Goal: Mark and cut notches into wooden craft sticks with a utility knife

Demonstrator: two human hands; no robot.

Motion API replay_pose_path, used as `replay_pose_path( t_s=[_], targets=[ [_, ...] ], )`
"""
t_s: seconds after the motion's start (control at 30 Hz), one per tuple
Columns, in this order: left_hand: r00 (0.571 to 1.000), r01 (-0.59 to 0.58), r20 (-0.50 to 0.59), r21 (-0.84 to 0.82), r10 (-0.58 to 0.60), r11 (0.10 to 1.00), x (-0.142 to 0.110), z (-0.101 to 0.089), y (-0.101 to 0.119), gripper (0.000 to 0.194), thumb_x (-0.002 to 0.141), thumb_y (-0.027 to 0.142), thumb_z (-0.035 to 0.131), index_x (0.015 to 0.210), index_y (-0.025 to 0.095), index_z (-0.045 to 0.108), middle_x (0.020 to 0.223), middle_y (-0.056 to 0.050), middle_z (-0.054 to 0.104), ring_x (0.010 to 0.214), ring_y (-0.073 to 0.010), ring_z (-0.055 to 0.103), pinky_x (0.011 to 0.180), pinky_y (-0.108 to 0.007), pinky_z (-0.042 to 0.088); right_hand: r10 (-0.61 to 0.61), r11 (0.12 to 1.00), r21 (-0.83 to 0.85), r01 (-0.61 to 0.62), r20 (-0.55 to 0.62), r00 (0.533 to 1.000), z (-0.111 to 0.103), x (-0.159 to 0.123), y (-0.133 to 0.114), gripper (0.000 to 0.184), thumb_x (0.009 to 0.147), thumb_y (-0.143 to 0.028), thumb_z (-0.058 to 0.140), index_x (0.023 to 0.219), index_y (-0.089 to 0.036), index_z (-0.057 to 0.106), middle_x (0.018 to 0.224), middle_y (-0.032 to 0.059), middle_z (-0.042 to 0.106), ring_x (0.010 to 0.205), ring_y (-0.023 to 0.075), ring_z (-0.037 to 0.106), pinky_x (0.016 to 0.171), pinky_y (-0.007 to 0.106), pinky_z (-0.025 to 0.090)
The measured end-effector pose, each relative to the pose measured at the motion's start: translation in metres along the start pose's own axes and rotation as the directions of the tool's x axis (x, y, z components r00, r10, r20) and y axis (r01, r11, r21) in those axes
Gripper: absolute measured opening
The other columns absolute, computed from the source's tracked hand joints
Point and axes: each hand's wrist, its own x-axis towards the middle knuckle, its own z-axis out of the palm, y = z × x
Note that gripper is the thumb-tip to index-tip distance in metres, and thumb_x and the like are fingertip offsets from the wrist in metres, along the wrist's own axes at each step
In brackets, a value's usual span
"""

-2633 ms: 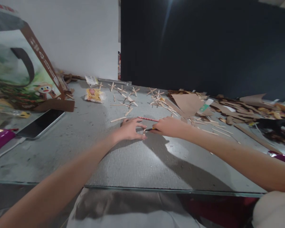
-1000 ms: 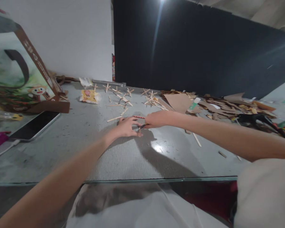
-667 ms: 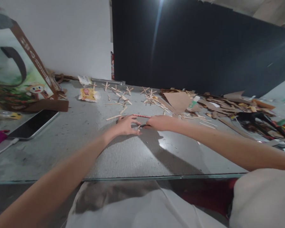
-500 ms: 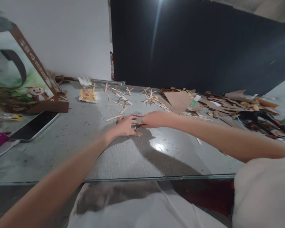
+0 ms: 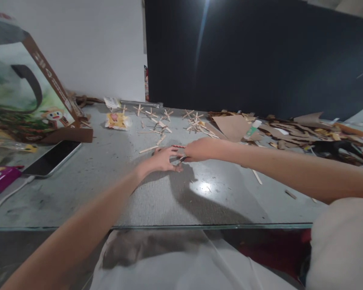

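Note:
Both my hands meet near the middle of the grey table. My left hand rests on the surface with fingers curled, its fingertips pressing a small wooden stick piece that I can barely make out. My right hand is closed around a thin dark tool whose tip points at the left fingertips; what the tool is stays unclear. A red-and-white striped straw lies just behind the hands. A loose wooden stick lies left of them.
Several crossed wooden sticks litter the back of the table. Cardboard scraps and a glue stick pile up at the right. A phone, a printed box and a yellow packet sit at the left. The glass edge runs near me.
The hands stay together at the same spot, shifting only slightly. The right arm swings a little and the camera wobbles.

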Motion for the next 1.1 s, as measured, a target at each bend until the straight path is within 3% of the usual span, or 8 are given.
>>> replay_pose_path(
  t_s=[0.13, 0.4, 0.63, 0.87, 1.0, 1.1],
  targets=[
    [1.000, 0.009, 0.012, 0.021, -0.009, 1.000, 0.001, 0.000, 0.000, 0.058, 0.081, 0.060, 0.076, 0.133, 0.034, 0.071, 0.165, -0.005, 0.044, 0.152, -0.0364, 0.036, 0.122, -0.052, 0.023, 0.041, 0.996, 0.080, -0.041, 0.008, 0.999, 0.006, 0.000, 0.002, 0.046, 0.106, -0.044, 0.045, 0.122, -0.012, 0.074, 0.091, 0.0171, 0.075, 0.085, 0.0302, 0.072, 0.069, 0.034, 0.047],
    [0.998, 0.023, 0.050, 0.025, -0.024, 0.999, 0.001, -0.002, 0.000, 0.063, 0.083, 0.066, 0.070, 0.137, 0.034, 0.068, 0.170, -0.007, 0.035, 0.157, -0.0382, 0.027, 0.124, -0.056, 0.017, 0.125, 0.978, 0.178, -0.108, -0.090, 0.988, 0.046, -0.004, 0.002, 0.047, 0.108, -0.043, 0.039, 0.112, -0.014, 0.076, 0.090, 0.0172, 0.076, 0.080, 0.0292, 0.073, 0.067, 0.034, 0.048],
    [0.997, 0.040, 0.073, -0.008, -0.039, 0.999, -0.001, -0.004, -0.002, 0.065, 0.084, 0.065, 0.070, 0.140, 0.031, 0.065, 0.171, -0.008, 0.032, 0.159, -0.0381, 0.024, 0.126, -0.054, 0.016, 0.121, 0.982, 0.162, -0.101, -0.125, 0.985, 0.043, -0.007, -0.001, 0.045, 0.109, -0.041, 0.040, 0.113, -0.013, 0.075, 0.097, 0.0190, 0.077, 0.083, 0.0277, 0.074, 0.070, 0.034, 0.051],
    [1.000, -0.021, -0.011, -0.131, 0.020, 0.991, -0.006, -0.011, 0.000, 0.056, 0.088, 0.050, 0.067, 0.138, 0.024, 0.065, 0.157, -0.011, 0.053, 0.147, -0.0308, 0.047, 0.120, -0.041, 0.036, 0.175, 0.982, 0.113, -0.151, -0.244, 0.954, 0.045, -0.016, -0.009, 0.048, 0.110, -0.044, 0.039, 0.106, -0.015, 0.077, 0.098, 0.0185, 0.077, 0.092, 0.0306, 0.075, 0.075, 0.035, 0.051],
    [0.993, 0.075, -0.072, -0.259, -0.097, 0.963, -0.007, -0.014, 0.003, 0.051, 0.093, 0.038, 0.056, 0.143, 0.027, 0.059, 0.152, -0.008, 0.059, 0.139, -0.0248, 0.057, 0.112, -0.036, 0.046, 0.267, 0.961, 0.153, -0.229, -0.309, 0.913, 0.050, -0.025, -0.011, 0.052, 0.111, -0.045, 0.033, 0.112, -0.014, 0.074, 0.094, 0.0193, 0.076, 0.085, 0.0293, 0.074, 0.068, 0.034, 0.050],
    [0.977, 0.139, -0.124, -0.233, -0.171, 0.962, -0.007, -0.012, 0.007, 0.043, 0.094, 0.034, 0.052, 0.134, 0.025, 0.065, 0.138, -0.010, 0.069, 0.124, -0.0244, 0.066, 0.104, -0.036, 0.051, 0.328, 0.942, 0.182, -0.281, -0.338, 0.882, 0.054, -0.030, -0.010, 0.052, 0.111, -0.046, 0.032, 0.115, -0.014, 0.072, 0.089, 0.0175, 0.076, 0.079, 0.0284, 0.073, 0.062, 0.032, 0.047]
  ],
)
